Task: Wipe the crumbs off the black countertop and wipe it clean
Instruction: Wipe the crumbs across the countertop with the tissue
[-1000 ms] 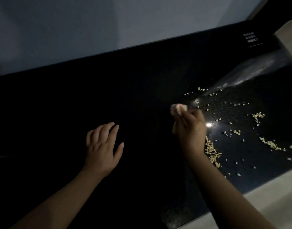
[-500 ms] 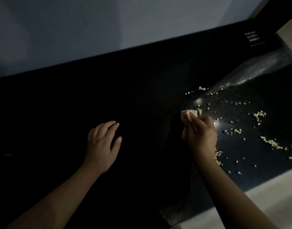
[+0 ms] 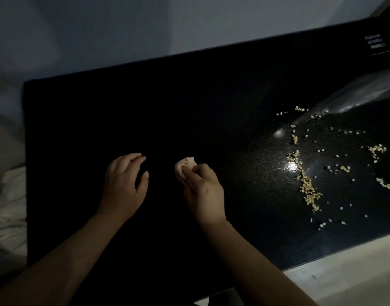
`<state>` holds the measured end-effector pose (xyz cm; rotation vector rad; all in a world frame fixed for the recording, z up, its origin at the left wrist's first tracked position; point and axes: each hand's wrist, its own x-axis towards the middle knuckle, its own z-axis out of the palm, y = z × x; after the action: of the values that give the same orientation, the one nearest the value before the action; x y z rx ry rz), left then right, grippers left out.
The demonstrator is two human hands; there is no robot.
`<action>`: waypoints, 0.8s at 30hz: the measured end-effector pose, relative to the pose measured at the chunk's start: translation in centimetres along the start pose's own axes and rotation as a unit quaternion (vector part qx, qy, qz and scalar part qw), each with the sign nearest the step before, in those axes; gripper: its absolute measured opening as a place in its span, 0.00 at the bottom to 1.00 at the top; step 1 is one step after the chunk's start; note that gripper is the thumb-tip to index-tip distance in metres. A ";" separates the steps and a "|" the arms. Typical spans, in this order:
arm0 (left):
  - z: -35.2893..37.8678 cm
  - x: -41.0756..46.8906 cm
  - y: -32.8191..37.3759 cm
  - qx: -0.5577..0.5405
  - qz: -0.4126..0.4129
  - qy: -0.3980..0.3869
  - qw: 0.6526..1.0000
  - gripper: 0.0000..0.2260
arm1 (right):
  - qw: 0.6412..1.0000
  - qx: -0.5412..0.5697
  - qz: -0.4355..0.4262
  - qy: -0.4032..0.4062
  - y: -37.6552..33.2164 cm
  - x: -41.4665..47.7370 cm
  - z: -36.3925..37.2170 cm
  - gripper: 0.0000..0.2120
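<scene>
The black countertop [image 3: 189, 102] fills most of the view. Pale crumbs [image 3: 306, 186] lie scattered over its right part, with a dense line of them well to the right of my hands. My right hand [image 3: 203, 191] is shut on a small pinkish wad of cloth [image 3: 184, 167], pressed on the dark middle of the counter. My left hand [image 3: 125, 184] rests beside it on the left, fingers slightly curled and apart, holding nothing.
A grey wall [image 3: 145, 25] rises behind the counter. A clear plastic bag [image 3: 355, 96] lies at the far right. White printed text [image 3: 375, 44] marks the back right corner. A pale surface [image 3: 344, 272] borders the front right edge; white fabric [image 3: 8, 206] lies left.
My right hand with the cloth has moved left, away from the crumbs, ending close to my left hand. The camera view has shifted left, showing the counter's left edge.
</scene>
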<state>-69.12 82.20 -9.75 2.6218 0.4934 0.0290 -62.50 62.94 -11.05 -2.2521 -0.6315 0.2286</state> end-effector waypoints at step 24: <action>3.7 5.0 9.4 -0.050 0.056 -0.071 0.995 0.29 | 0.977 -0.050 0.066 0.196 9.1 13.2 -8.5 0.11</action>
<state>-60.89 74.54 -9.14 2.5270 0.2885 -0.0949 -44.82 59.00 -11.40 -2.3476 -0.2882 -0.1841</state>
